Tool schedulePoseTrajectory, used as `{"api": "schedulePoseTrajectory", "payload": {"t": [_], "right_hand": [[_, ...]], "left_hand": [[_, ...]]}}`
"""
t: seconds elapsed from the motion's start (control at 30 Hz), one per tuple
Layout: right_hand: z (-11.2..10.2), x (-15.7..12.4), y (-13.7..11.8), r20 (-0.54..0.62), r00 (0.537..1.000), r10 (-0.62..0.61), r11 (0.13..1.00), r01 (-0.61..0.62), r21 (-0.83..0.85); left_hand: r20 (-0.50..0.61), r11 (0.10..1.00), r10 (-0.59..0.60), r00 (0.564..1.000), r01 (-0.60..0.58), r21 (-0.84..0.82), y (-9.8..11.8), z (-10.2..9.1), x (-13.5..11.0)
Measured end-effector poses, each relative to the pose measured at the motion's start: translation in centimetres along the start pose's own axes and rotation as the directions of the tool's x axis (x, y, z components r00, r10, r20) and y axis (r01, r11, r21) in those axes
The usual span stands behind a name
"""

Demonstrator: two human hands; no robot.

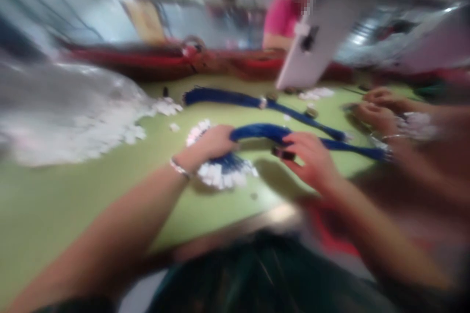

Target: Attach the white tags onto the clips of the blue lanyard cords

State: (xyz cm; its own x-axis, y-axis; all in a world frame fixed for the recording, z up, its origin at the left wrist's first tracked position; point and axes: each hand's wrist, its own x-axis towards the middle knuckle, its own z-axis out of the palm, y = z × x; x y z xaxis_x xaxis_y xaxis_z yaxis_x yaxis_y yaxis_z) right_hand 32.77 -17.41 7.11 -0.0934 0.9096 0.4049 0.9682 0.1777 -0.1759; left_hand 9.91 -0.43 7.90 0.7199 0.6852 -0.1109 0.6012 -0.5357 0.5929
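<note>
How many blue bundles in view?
2: front bundle, in the left hand with the right hand on it; rear bundle, lying behind it on the table. Blur may hide others.

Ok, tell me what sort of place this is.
Probably a workshop or small assembly room, though the picture is blurred: long blue bundles on a green worktable, a large heap of small white pieces at the left, and another person's hands at the right.

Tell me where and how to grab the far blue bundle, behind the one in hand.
Grip the far blue bundle around its middle, by the pale band, probably from above: it lies long and low on the green table, and the held bundle crowds its near side.
</note>
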Motion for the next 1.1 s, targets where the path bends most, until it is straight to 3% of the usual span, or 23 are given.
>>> {"api": "schedulePoseTrajectory", "payload": {"t": [0.17, 0.3, 0.4, 0.5, 0.57, 0.7, 0.77, 0.87, 0.97, 1.1], "right_hand": [[3.8, -4.7, -0.4, 0.078, 0.996, 0.045, 0.999, -0.047, 0.025], [3.4, -5.5, -0.4, 0.090, 0.995, 0.043, 0.990, -0.054, 0.129], [2.3, -5.2, -0.6, 0.048, 0.975, 0.217, 0.973, -0.221, 0.073], [2.0, -3.8, -0.5, 0.134, 0.899, 0.416, 0.908, -0.402, -0.120], [2.3, -2.6, -0.3, 0.215, 0.868, 0.447, 0.891, -0.413, -0.186], [3.0, -1.2, -0.6, 0.311, 0.850, 0.426, 0.905, -0.395, -0.160], [3.2, -1.1, -1.3, 0.251, 0.876, 0.412, 0.911, -0.394, -0.119], [3.6, -1.3, -2.9, -0.028, 0.953, 0.303, 0.953, -0.304, -0.015], [4.6, -1.3, -4.5, -0.287, 0.938, 0.195, 0.981, -0.181, 0.074], [6.1, -1.0, -5.3, -0.351, 0.919, 0.179, 0.980, -0.135, 0.146]], "left_hand": [[0.009, 0.998, 0.004, 1.000, -0.003, -0.067, 0.6, 0.3, -0.7], [0.052, 0.998, -0.028, 0.998, 0.031, -0.062, 1.5, 0.7, -2.2], [0.061, 0.998, -0.042, 0.997, 0.045, -0.052, 1.8, 1.0, -2.9], [0.038, 0.998, -0.045, 0.998, 0.047, -0.047, 1.9, 1.2, -3.2], [0.021, 0.998, -0.040, 0.999, 0.041, -0.043, 1.9, 1.3, -3.3], [-0.008, 0.999, -0.021, 1.000, 0.021, -0.026, 1.9, 1.9, -3.6], [-0.026, 0.999, -0.019, 0.999, 0.018, -0.032, 2.0, 2.1, -3.8], [-0.033, 0.996, -0.028, 0.999, 0.025, -0.085, 2.3, 2.4, -3.9], [-0.034, 0.987, -0.044, 0.998, 0.038, -0.156, 2.5, 2.5, -3.8], [-0.019, 0.968, -0.074, 0.997, 0.067, -0.240, 2.7, 2.4, -3.6]]}}
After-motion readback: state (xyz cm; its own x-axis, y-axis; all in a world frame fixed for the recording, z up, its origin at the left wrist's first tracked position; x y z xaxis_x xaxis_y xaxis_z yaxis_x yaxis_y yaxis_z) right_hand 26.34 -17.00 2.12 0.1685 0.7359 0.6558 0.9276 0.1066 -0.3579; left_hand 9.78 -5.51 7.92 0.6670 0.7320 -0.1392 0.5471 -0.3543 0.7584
